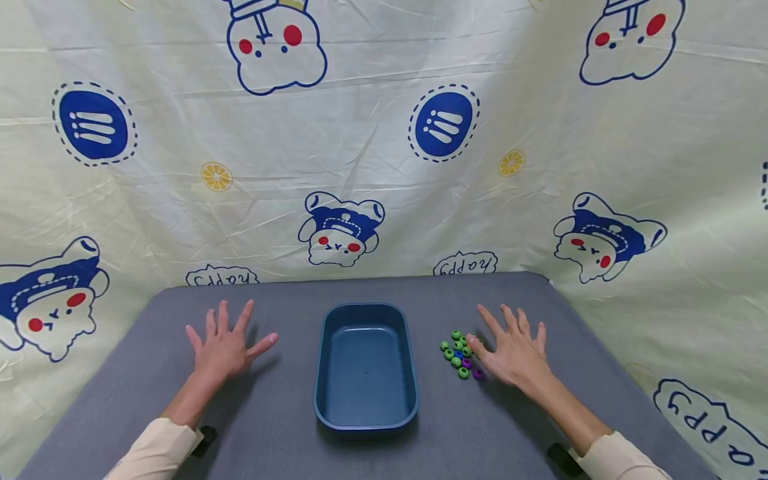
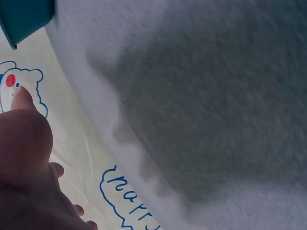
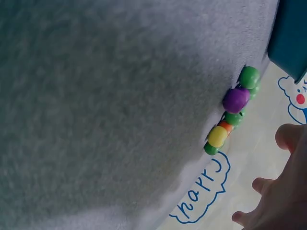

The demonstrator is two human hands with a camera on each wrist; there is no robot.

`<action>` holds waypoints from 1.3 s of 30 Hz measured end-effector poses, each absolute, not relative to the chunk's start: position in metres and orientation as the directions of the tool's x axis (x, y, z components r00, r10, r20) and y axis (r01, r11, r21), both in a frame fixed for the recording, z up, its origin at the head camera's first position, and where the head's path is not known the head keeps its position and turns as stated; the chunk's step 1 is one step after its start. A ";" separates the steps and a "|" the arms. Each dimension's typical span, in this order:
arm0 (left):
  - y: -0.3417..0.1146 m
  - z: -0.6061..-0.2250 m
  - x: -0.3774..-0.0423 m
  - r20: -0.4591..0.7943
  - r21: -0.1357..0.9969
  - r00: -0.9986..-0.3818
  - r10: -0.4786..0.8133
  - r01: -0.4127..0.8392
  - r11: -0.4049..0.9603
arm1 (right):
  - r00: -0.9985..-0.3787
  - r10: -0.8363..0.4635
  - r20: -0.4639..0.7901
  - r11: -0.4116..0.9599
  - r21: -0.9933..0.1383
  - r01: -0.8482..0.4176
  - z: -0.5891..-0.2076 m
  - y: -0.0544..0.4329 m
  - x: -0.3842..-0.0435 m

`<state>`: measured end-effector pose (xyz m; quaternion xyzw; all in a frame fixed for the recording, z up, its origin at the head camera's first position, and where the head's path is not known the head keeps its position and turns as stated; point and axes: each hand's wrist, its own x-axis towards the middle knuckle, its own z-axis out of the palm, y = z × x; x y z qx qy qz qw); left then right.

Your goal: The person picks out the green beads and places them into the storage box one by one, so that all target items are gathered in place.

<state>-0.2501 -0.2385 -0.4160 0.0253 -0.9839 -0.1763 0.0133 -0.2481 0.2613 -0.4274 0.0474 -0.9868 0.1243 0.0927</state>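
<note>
A blue rectangular tray (image 1: 366,420) sits in the middle of the grey table; nothing shows inside it. To its right lies a loose cluster of round beads (image 1: 457,362), mostly green, with some purple and a blue one. In the right wrist view, a yellow bead (image 3: 218,137) and an orange one also show. My right hand (image 1: 516,350) hovers beside the beads with fingers spread, its thumb over the cluster's edge and partly hiding it. Left of the tray, my left hand (image 1: 223,350) is held above the table, fingers spread and holding nothing.
The grey table (image 1: 288,440) has its far edge against a pale printed curtain (image 1: 384,147) with cartoon figures. A dark band (image 1: 205,441) shows at the left wrist, and another dark band (image 1: 564,460) at the right.
</note>
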 end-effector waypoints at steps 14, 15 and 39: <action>-0.209 -0.413 -0.250 -0.067 0.467 -0.998 0.019 -0.014 0.884 | -0.995 -0.079 0.061 0.902 -0.420 -0.098 -0.426 0.252 -0.249; -0.206 -0.412 -0.250 -0.062 0.482 -0.998 0.031 -0.003 0.876 | -0.995 -0.077 0.056 0.893 -0.440 -0.094 -0.426 0.251 -0.249; -0.172 -0.406 -0.248 -0.229 0.892 -0.952 0.204 -0.122 0.434 | -0.999 0.022 -0.034 0.610 -0.791 0.040 -0.420 0.263 -0.261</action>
